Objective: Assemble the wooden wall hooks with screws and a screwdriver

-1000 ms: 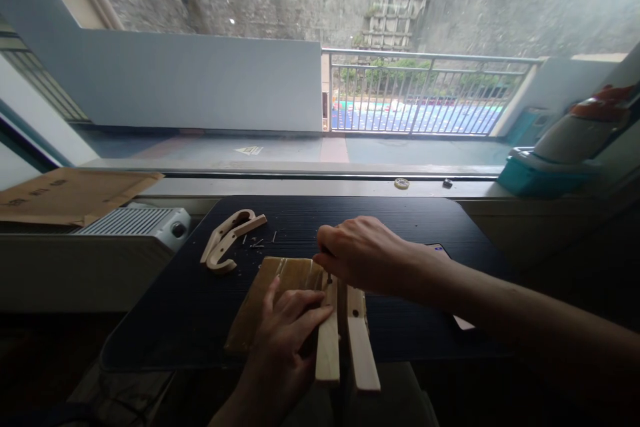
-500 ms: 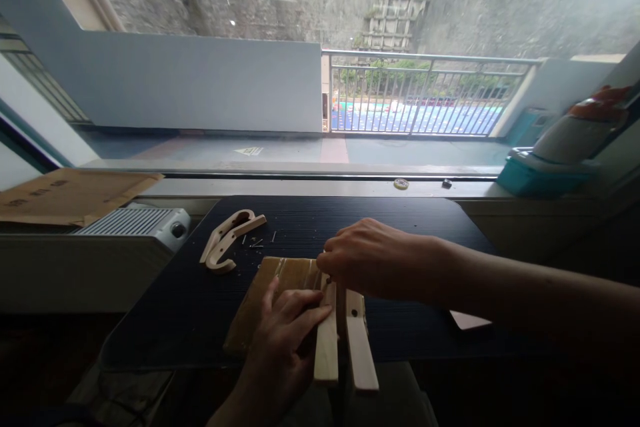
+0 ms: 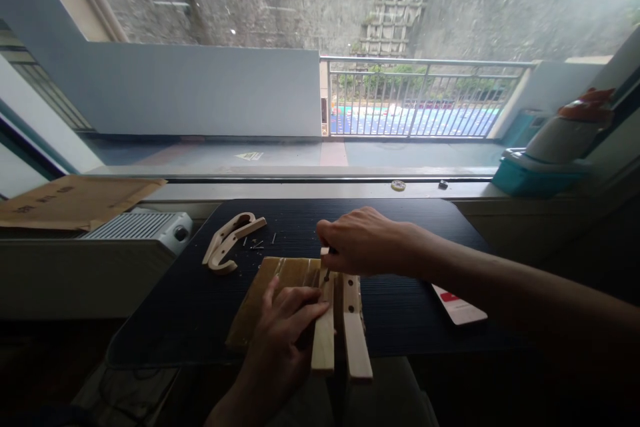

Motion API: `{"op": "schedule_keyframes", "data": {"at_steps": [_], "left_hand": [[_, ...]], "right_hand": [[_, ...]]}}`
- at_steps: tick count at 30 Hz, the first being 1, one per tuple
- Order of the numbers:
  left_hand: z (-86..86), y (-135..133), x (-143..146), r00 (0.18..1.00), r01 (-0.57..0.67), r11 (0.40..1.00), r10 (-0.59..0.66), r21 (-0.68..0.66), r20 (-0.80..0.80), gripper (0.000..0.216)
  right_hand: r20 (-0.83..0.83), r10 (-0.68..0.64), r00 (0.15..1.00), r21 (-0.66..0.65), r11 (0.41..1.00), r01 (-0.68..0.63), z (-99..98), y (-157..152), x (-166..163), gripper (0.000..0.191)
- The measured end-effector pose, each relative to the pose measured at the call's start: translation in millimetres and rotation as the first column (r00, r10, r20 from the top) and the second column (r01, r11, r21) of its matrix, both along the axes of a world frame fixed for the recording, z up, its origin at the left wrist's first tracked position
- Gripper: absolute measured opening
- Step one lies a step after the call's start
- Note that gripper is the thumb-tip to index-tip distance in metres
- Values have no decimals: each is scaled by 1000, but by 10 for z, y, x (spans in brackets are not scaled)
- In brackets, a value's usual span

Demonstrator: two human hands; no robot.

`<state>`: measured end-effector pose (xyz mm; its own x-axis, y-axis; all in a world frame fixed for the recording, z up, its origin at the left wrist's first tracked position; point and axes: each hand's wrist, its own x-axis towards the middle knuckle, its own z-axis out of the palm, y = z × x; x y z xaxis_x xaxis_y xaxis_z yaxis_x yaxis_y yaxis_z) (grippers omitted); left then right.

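Wood strips (image 3: 325,327) sit side by side at 6 o'clock on the table (image 3: 400,220). Left hand (image 3: 286,330) lies flat, pressing the left strip against a board (image 3: 265,293). Right hand (image 3: 357,240) pinches something tiny at its top end; can't tell what. Curved hook pieces (image 3: 229,240) at 10 o'clock.
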<state>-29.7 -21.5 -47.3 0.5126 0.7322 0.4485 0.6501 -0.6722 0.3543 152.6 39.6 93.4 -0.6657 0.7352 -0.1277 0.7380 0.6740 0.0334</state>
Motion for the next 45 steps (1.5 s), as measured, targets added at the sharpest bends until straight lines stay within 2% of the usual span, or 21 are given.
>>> {"op": "schedule_keyframes", "data": {"at_steps": [2, 6, 11, 14, 17, 21, 24, 28, 33, 35, 37, 40, 45], "left_hand": [[15, -2, 3, 1000, 3, 1000, -3, -2, -7, 25], [2, -1, -3, 1000, -1, 1000, 1, 0, -7, 25], [-54, 15, -28, 1000, 9, 1000, -9, 14, -11, 25], [-51, 16, -30, 1000, 14, 1000, -14, 1, -23, 26], [-28, 9, -18, 1000, 10, 1000, -10, -4, -10, 25], [-17, 8, -2, 1000, 14, 1000, -14, 10, 3, 24], [-23, 10, -1, 1000, 0, 1000, 0, 21, -10, 24], [-20, 2, -7, 1000, -6, 1000, 7, 24, -28, 26], [-25, 0, -6, 1000, 7, 999, -6, 42, -26, 26], [-34, 7, -7, 1000, 15, 998, -14, 62, -15, 25], [-42, 13, -10, 1000, 24, 996, -23, 81, -10, 24], [-47, 15, -11, 999, 28, 995, -26, 92, -19, 24], [-32, 11, -4, 999, 28, 996, -26, 86, -26, 25]], "right_hand": [[16, 52, 998, -15, 999, -52, 55, -25, 7, 27], [96, 171, 981, -37, 985, -169, 162, -64, -1, 15], [88, 213, 973, -48, 977, -210, 112, -46, 13, 15], [63, 196, 979, -21, 981, -195, 43, -18, 35, 16], [38, 117, 992, -29, 993, -116, -9, -7, 32, 14], [-27, 10, 1000, 17, 1000, -10, -89, -35, 26, 29], [-40, -29, 999, 42, 999, 31, -106, -63, 48, 31], [-55, 13, 998, 14, 1000, -12, 18, -99, 74, 31], [9, 104, 995, -70, 992, -103, 235, -137, 40, 13], [20, 115, 993, -91, 989, -112, 256, -136, 22, 14], [0, 137, 991, -74, 988, -136, 220, -124, 14, 15], [-49, 145, 988, 21, 989, -145, 89, -94, 13, 18], [-115, 7, 993, 146, 989, 10, -108, -46, -55, 25]]}}
